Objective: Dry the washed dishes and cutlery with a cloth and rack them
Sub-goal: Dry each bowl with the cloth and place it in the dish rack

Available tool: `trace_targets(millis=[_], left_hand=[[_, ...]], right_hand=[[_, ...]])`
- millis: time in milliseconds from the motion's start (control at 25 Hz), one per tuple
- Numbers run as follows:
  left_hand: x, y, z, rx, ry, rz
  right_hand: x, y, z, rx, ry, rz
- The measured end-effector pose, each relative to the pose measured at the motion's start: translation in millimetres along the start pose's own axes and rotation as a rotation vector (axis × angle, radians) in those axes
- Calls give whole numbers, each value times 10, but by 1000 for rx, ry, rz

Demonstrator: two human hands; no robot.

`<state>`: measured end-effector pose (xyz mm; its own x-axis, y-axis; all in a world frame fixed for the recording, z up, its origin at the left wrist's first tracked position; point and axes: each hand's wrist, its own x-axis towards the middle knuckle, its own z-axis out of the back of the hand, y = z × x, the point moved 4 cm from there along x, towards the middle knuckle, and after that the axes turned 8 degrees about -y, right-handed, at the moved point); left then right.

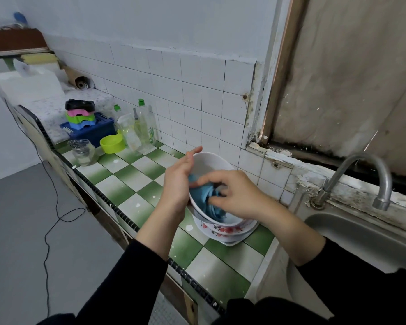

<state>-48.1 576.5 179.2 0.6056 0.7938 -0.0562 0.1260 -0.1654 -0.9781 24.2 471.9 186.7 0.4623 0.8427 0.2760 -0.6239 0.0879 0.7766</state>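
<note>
A white bowl (211,164) is tilted toward me above a stack of flowered dishes (223,229) on the green-and-white tiled counter. My left hand (177,181) holds the bowl's left rim, thumb inside and fingers along the outside. My right hand (234,193) grips a bunched blue cloth (205,202) and presses it inside the bowl. The blue dish rack (92,132) stands at the far left of the counter with several coloured plastic bowls stacked in it.
A lime green bowl (111,143), a glass jar (82,151) and dish soap bottles (143,127) stand near the rack. The steel sink (352,233) and its tap (361,177) lie to the right. A black cable (54,207) trails on the grey floor at left.
</note>
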Motion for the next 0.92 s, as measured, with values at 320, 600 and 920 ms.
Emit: trace_targets(millis=[320,600,920], left_hand=[[10,-27,-103,3,28,64],[143,-14,-40,-18,-14,251],[158,88,-58,31,87,326]], right_hand=[[238,-9,346,-410,-89,136],[20,37,264,151,408,0],[78,18,451,115,235,89]])
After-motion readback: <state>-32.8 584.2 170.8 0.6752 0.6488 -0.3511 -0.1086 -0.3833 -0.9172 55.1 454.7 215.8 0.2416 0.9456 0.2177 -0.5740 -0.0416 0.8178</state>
